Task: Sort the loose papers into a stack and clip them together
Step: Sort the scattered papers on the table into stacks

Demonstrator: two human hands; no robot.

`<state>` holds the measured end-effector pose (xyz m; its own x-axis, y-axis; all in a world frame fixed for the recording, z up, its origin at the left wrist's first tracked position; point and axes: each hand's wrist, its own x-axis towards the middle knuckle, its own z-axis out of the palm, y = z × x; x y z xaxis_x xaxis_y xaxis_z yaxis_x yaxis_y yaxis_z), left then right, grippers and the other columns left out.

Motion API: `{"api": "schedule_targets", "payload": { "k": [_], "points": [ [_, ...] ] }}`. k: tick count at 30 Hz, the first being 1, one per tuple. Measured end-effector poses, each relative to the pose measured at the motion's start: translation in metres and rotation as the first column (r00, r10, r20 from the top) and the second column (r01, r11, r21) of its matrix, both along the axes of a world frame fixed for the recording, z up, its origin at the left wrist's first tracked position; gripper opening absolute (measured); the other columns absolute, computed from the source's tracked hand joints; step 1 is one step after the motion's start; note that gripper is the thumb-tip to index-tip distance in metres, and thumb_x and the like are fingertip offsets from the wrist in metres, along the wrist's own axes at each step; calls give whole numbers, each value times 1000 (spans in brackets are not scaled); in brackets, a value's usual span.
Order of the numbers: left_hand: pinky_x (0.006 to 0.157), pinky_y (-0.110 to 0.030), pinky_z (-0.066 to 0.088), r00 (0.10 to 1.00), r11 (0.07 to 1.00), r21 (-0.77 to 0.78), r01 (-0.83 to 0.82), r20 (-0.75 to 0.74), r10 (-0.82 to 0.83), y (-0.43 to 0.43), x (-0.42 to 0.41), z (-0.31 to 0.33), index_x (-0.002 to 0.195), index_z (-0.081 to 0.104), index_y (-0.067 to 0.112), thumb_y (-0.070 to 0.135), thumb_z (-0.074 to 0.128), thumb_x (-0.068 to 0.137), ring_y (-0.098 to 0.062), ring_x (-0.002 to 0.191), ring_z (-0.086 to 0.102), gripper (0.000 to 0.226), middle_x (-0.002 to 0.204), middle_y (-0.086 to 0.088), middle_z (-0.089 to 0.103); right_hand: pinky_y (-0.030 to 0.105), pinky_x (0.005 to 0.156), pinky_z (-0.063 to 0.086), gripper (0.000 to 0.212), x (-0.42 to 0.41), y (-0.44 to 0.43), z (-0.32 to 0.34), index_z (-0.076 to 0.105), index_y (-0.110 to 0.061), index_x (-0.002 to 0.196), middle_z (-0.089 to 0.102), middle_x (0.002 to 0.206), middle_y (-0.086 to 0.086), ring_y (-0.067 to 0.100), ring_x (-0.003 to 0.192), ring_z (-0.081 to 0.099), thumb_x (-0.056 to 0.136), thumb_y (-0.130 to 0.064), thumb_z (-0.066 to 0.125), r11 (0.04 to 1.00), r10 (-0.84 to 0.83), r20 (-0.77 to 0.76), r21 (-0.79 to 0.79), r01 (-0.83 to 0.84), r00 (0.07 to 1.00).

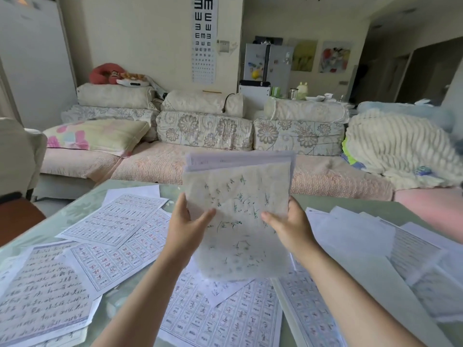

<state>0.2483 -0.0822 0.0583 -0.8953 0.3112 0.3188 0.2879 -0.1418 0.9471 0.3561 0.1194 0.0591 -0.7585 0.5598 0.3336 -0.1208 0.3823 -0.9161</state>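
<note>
I hold a small stack of papers (238, 196) upright above the table, its front sheet thin and marked with green handwriting. My left hand (186, 221) grips the stack's left edge, thumb across the front. My right hand (288, 224) grips the right edge the same way. Many loose sheets lie scattered on the table: gridded practice sheets (117, 216) at the left and middle, a handwritten page (42, 294) at the near left, more gridded sheets (225, 314) below my arms, and pale sheets (355, 234) at the right. No clip is in view.
The pale green table (75, 211) fills the lower view. Beyond its far edge stands a long sofa (205, 131) with floral cushions, a pillow (100, 136) and a folded blanket (398, 146). A chair (17, 216) sits at the table's left.
</note>
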Motion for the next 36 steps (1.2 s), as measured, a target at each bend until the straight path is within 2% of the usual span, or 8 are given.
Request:
{"api": "schedule_targets", "payload": {
  "k": [5, 10, 12, 16, 22, 26, 32, 36],
  "points": [
    [78, -40, 60, 999, 997, -74, -39, -16, 38, 5, 12, -5, 106, 57, 19, 12, 71, 85, -18, 91, 69, 26, 99, 1, 70, 42, 89, 55, 28, 5, 4, -14, 60, -27, 104, 73, 101, -8, 12, 96, 69, 82, -16, 72, 998, -55, 77, 14, 54, 996],
    [69, -30, 59, 984, 993, 37, -109, -140, 113, 8, 15, 9, 109, 57, 19, 7, 67, 88, -11, 86, 69, 25, 97, 1, 70, 26, 79, 53, 30, 0, 5, 3, 60, -21, 113, 73, 103, -6, 9, 95, 69, 88, -6, 65, 997, -83, -71, 4, 83, 994],
    [70, -28, 59, 980, 992, -23, -125, -161, 120, 9, 12, 6, 108, 55, 21, 9, 69, 87, -7, 85, 69, 27, 96, 5, 70, 25, 82, 52, 33, 0, 6, 1, 58, -21, 118, 71, 107, -6, 7, 97, 68, 89, -7, 64, 996, -90, -82, 13, 91, 993],
    [81, -51, 56, 994, 959, -264, -97, -77, 79, 13, 8, -17, 108, 52, 25, 16, 67, 86, -19, 90, 66, 28, 99, 2, 68, 29, 90, 45, 39, 1, 6, -25, 52, -20, 126, 66, 116, -5, 13, 106, 63, 91, -8, 64, 996, -82, 136, 44, 77, 987],
    [74, -50, 55, 986, 940, -305, -152, -116, 122, 24, 11, -16, 109, 46, 25, 16, 54, 92, -26, 85, 64, 22, 96, 0, 64, 22, 71, 42, 31, -4, 10, -23, 50, -22, 120, 64, 110, -4, 11, 96, 60, 93, -8, 54, 989, -149, 154, 39, 145, 977],
    [75, -47, 53, 993, 897, -427, -114, -42, 106, 28, 11, -18, 109, 44, 19, 14, 50, 93, -28, 86, 62, 17, 95, -5, 62, 31, 83, 43, 32, -1, 10, -34, 44, -13, 129, 61, 119, 5, 23, 105, 58, 98, -13, 48, 989, -143, 293, 73, 127, 945],
    [63, -34, 52, 999, 896, -443, -22, 21, 35, 40, 23, -1, 102, 49, 15, 13, 48, 86, -20, 71, 58, 16, 89, -4, 61, 33, 75, 46, 29, 21, 34, -16, 49, -17, 114, 63, 105, 0, 22, 96, 60, 88, -6, 52, 989, -134, 302, -22, 148, 944],
    [59, -28, 42, 993, 851, -513, 116, 84, -85, 67, 56, 2, 83, 47, 11, 17, 51, 77, -18, 66, 49, 9, 79, -5, 55, 34, 77, 50, 39, 58, 71, -21, 53, -19, 114, 63, 107, 3, 23, 98, 60, 76, -9, 56, 983, -125, 463, -64, 174, 877]
  ]
}}
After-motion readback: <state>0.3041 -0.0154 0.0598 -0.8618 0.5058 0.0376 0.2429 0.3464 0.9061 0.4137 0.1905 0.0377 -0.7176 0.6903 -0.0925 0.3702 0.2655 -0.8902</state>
